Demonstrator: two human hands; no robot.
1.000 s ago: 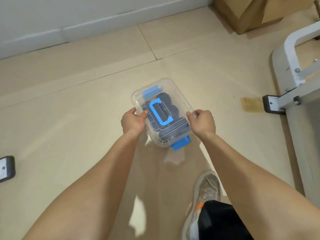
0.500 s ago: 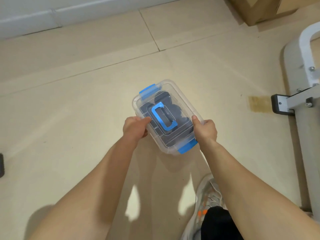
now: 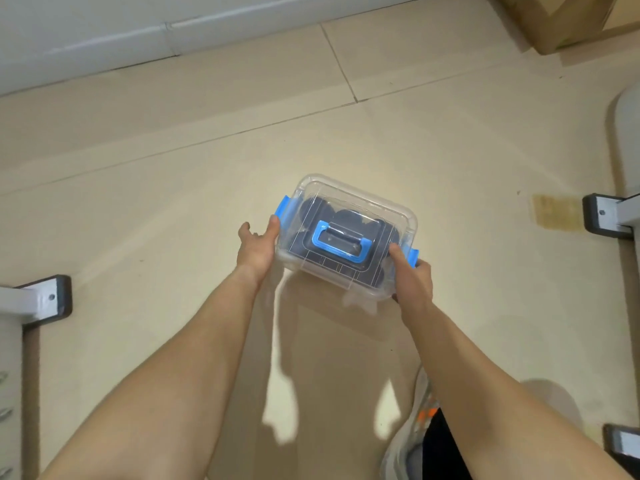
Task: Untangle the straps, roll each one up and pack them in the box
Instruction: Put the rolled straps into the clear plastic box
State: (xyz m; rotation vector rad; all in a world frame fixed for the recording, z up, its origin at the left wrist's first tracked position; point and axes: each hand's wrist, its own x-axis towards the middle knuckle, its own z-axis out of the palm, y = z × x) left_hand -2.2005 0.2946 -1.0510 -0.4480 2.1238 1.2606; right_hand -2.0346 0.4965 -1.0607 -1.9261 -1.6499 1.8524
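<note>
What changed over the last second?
The box turned counter-clockwise in view, so its latches now sit left and right. The left hand opened and presses the left end; the right hand shifted to grip the right end. Lid stays on, straps inside.

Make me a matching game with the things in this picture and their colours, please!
Things:
1. handle on the lid
2. rolled straps
3. box
4. cardboard carton

Colours:
a. brown
b. see-through
c. blue
d. dark, almost black

Pairs: 1-c, 2-d, 3-b, 4-a.
</note>
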